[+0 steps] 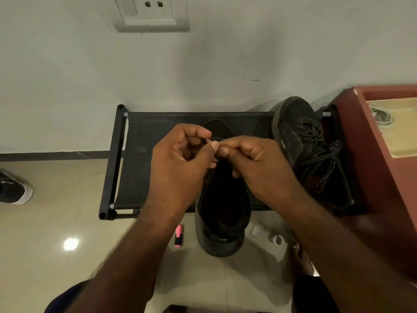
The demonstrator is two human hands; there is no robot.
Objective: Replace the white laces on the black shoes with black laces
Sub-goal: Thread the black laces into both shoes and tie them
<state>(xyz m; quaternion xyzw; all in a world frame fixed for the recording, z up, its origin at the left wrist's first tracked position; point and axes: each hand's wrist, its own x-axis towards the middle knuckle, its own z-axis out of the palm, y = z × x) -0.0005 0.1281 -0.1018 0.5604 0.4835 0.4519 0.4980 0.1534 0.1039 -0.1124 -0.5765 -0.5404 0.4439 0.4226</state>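
Observation:
A black shoe [222,213] lies on the black fabric rack [144,159] with its heel toward me and its toe pointing at the wall. Both hands meet over its tongue. My left hand [180,159] pinches a black lace [204,141] between thumb and curled fingers. My right hand [255,163] pinches the same lace just to the right, fingertips almost touching the left thumb. Most of the lace is hidden by the hands. A second black shoe [302,141] with a black speckled lace rests at the rack's right end. White laces [381,116] lie in a red box.
The red box [370,141] with a pale inner tray stands at the right edge. On the tiled floor lie a pink highlighter [179,236], a tape roll [278,240] and a small white item [257,230]. Another black-and-white shoe [15,188] is at far left. A wall socket [151,12] is above.

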